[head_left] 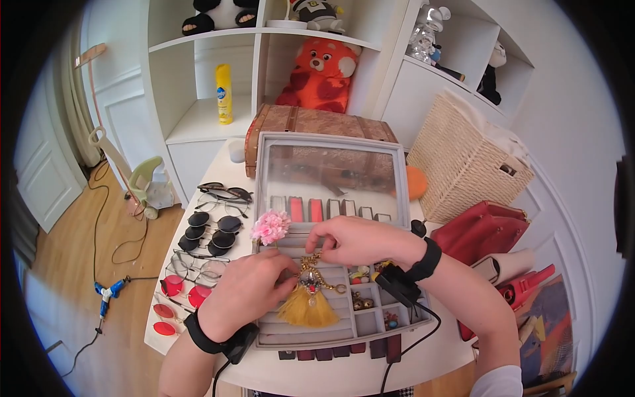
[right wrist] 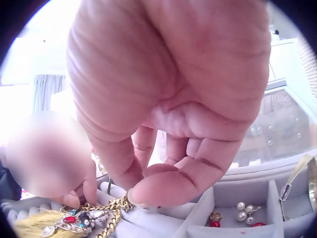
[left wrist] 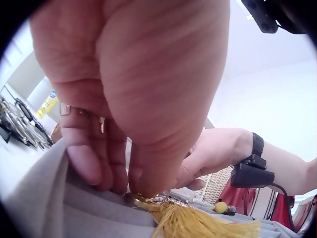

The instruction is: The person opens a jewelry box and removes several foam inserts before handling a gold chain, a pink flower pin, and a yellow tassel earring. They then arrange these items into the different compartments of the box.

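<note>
A gold chain with a yellow tassel (head_left: 308,306) and a jewelled charm (right wrist: 74,220) lies over the grey rolls of an open jewelry box (head_left: 334,331). My left hand (head_left: 254,281) pinches the chain on its left side, fingertips low at a gold link beside the tassel. From above right, my right hand (head_left: 360,239) holds the upper chain (right wrist: 121,202) between thumb and index finger. A loose ring end (head_left: 340,288) of the chain rests toward the box's right compartments. Just behind the left hand is a pink flower (head_left: 270,227).
Several pairs of glasses (head_left: 215,235) line the table's left side. The box's glass lid (head_left: 331,169) stands raised before a brown trunk (head_left: 317,122). Earrings (right wrist: 246,212) lie in the small compartments. A woven basket (head_left: 456,159) and red bag (head_left: 483,231) stand at the right.
</note>
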The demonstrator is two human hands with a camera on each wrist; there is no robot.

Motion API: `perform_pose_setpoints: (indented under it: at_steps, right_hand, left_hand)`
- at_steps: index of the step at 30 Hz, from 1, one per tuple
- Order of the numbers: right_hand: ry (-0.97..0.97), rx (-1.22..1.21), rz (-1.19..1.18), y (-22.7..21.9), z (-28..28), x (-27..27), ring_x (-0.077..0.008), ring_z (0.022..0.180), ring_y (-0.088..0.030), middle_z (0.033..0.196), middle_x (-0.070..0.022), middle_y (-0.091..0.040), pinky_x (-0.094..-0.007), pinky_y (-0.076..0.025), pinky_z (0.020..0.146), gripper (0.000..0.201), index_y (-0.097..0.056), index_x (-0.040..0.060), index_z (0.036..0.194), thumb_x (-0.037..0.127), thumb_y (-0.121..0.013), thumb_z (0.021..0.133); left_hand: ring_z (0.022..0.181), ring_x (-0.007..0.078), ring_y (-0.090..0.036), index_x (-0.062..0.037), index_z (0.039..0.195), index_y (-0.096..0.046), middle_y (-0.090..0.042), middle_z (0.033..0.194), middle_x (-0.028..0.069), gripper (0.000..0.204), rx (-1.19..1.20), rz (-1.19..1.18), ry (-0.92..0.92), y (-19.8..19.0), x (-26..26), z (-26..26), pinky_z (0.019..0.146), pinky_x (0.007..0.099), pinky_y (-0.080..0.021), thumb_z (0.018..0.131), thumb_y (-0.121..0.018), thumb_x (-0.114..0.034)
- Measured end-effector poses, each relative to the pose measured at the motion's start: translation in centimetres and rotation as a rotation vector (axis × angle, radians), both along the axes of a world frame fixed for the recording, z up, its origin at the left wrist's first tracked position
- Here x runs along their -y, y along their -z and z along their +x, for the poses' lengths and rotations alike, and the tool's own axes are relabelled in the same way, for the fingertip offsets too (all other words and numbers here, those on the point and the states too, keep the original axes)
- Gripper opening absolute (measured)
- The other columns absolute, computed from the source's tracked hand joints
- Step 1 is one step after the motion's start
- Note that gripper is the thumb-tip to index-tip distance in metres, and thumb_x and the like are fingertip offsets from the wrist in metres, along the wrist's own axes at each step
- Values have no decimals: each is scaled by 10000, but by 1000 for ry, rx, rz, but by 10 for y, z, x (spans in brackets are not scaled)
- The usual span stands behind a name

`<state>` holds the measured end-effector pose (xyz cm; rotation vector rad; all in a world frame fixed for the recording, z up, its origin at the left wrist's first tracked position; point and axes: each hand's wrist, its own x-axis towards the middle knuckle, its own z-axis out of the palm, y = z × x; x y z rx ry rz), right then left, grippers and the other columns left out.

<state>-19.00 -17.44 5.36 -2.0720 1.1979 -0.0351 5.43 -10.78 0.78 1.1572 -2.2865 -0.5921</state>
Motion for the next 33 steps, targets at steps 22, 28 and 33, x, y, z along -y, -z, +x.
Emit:
perform_pose_setpoints:
  at_steps: [22, 28, 33]
  right_hand:
    - [105, -56, -209, 2, -3, -11, -219, 721, -763, 919, -112, -784, -349, -588, 670, 212, -715, 1, 1039, 163, -735, 904]
    - [174, 49, -217, 1, -2, -15, -168, 665, -746, 831, -97, -765, -323, -581, 632, 177, -646, -5, 1072, 118, -690, 953]
    - [207, 153, -287, 2, 0, -15, -275, 788, -762, 984, -197, -769, -394, -587, 715, 219, -657, -16, 1069, 120, -700, 904]
  left_hand:
    - [873, 347, -711, 4, 965, -691, -683, 931, 157, 131, -18, -42, 22, 12, 1, 7, 794, 429, -576, 884, -743, -85]
    - [875, 340, -714, -3, 965, -689, -684, 934, 152, 133, -4, -42, 20, 13, 2, 8, 797, 427, -578, 876, -742, -85]
    - [878, 338, -713, -6, 968, -686, -683, 931, 151, 138, -8, -40, 22, 12, 1, 8, 797, 426, -576, 874, -743, -89]
